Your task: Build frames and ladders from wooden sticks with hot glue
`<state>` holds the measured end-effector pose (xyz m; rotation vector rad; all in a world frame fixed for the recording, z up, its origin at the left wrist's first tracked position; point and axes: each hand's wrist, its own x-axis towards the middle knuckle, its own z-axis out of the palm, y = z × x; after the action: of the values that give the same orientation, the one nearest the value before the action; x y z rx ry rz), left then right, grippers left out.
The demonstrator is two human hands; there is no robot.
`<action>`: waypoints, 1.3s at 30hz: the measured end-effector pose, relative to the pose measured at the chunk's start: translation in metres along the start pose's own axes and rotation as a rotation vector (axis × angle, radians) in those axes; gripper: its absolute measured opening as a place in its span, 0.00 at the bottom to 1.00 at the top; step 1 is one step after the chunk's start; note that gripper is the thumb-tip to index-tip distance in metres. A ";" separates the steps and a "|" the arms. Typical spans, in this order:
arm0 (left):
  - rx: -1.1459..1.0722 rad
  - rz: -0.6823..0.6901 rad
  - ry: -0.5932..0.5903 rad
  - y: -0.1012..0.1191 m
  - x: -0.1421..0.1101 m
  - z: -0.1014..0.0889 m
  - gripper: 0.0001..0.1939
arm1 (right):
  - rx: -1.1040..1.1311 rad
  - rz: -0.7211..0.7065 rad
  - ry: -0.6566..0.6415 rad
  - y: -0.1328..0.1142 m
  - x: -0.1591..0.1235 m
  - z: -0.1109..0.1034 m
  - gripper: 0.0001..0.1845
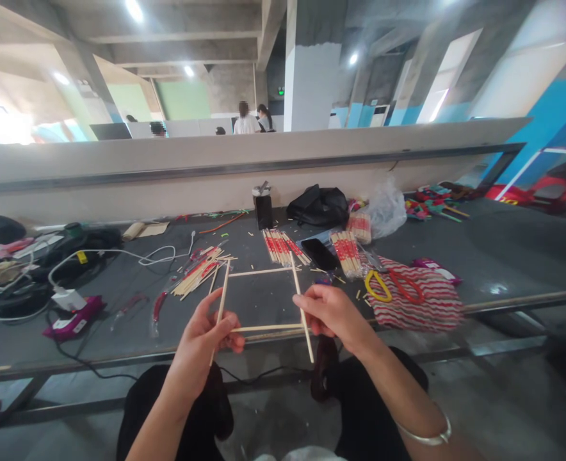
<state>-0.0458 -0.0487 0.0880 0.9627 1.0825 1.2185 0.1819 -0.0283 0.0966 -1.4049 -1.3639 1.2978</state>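
Observation:
Between my two hands is a four-sided frame of wooden chopsticks (pixel 266 271), raised above the table's front edge. My left hand (pixel 210 328) pinches its left upright stick and the near end of the lower crosspiece. With thumb and fingers my right hand (pixel 322 310) grips the right upright stick, close to the lower corner. Both uprights run past the crosspieces at their ends. How the corners are joined is too small to make out. A pile of loose chopsticks (pixel 197 274) lies on the table beyond my left hand.
Chopstick packs (pixel 279 247), a black phone (pixel 320 254) and a black bag (pixel 317 206) lie farther back. Yellow-handled scissors (pixel 378 286) rest on a striped cloth (pixel 422 314) at right. A white cable (pixel 114 251) crosses the left side. A partition (pixel 206 157) stands behind the table.

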 end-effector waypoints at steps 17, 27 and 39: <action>0.043 -0.288 -0.369 -0.016 -0.032 -0.004 0.19 | 0.379 -0.185 -0.085 -0.025 -0.038 -0.007 0.12; 0.004 -0.433 -0.665 -0.026 -0.046 -0.018 0.21 | 0.032 -0.392 -0.161 -0.032 -0.046 -0.022 0.09; 0.074 -0.413 -0.809 -0.035 -0.050 -0.015 0.27 | -0.284 -0.720 -0.123 -0.033 -0.034 -0.028 0.04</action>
<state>-0.0542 -0.1026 0.0564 1.0803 0.6213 0.3756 0.2057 -0.0540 0.1391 -0.8622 -1.9540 0.7361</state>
